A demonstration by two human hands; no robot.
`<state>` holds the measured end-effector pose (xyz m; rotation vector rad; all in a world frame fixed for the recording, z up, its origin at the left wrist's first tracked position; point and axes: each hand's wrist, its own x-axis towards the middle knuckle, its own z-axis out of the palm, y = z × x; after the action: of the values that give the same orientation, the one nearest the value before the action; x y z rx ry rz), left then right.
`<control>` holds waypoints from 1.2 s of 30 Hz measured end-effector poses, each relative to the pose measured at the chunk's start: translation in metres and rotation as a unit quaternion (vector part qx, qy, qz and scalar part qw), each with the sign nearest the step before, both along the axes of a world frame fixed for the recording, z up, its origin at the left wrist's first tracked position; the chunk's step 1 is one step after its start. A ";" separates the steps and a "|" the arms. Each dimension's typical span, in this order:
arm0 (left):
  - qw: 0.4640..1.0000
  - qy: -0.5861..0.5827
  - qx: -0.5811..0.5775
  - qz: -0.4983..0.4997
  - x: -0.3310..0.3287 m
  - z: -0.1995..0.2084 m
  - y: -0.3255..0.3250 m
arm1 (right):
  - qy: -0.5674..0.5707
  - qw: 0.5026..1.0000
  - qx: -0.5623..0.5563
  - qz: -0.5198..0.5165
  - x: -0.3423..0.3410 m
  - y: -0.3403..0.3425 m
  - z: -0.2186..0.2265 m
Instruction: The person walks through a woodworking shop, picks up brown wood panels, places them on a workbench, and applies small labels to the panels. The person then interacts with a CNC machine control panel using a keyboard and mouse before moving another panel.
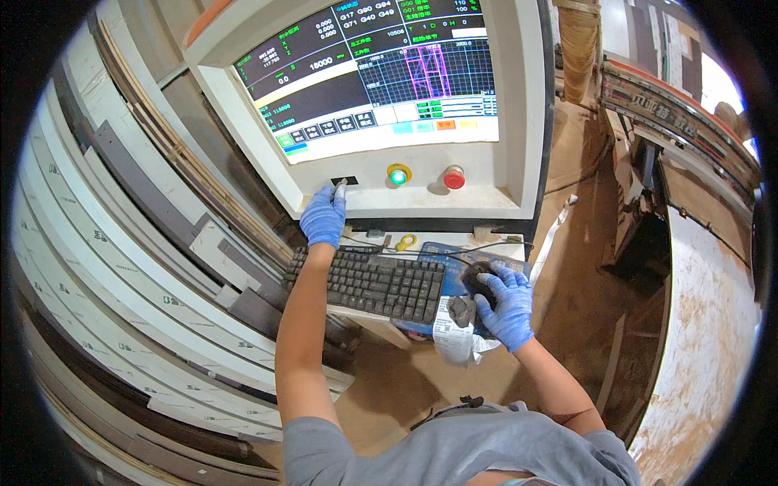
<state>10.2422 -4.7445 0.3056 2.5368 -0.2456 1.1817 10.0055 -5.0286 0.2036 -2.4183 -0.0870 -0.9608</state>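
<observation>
My left hand (pixel 323 217), in a blue glove, reaches up to a small black port slot (pixel 344 181) in the machine's pale control panel (pixel 284 185). Its fingers are closed at the slot; whatever they pinch is too small to make out. A blue glove also covers my right hand (pixel 508 306), which lies over a dark computer mouse (pixel 481 277) on a blue mouse pad (pixel 438 251). Left of the mouse, a black keyboard (pixel 377 283) rests on the shelf below the panel. A lit screen (pixel 389 81) shows readouts and a purple outline on a grid.
A green lit button (pixel 398 176) and a red knob (pixel 454 177) sit right of the slot. A crumpled white label (pixel 454 336) hangs at the shelf's front. Long boards (pixel 121 267) are stacked at left. A machine bed (pixel 689 364) stands at right.
</observation>
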 end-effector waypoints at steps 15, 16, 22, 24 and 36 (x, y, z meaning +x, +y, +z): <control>0.974 0.153 0.155 0.062 0.004 0.039 -0.016 | 0.004 1.000 -0.022 0.004 -0.005 0.004 0.000; 0.974 0.149 0.157 0.065 0.006 0.038 -0.013 | 0.013 1.000 -0.029 -0.002 -0.004 0.006 0.003; 0.993 0.113 0.026 -0.018 -0.031 0.039 -0.012 | 0.009 0.999 -0.038 -0.025 0.000 0.004 -0.005; 0.989 -0.118 -0.017 -0.091 -0.051 0.026 0.002 | 0.010 0.999 -0.032 -0.030 -0.001 0.010 -0.003; 0.236 0.288 -0.316 -0.873 -0.326 0.085 0.013 | -0.005 0.996 -0.086 -0.012 -0.005 0.020 0.004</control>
<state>9.9158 -4.7312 0.3908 0.4500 -1.3745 -0.6120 10.0008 -5.0082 0.2077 -2.5765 -0.1492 -1.0126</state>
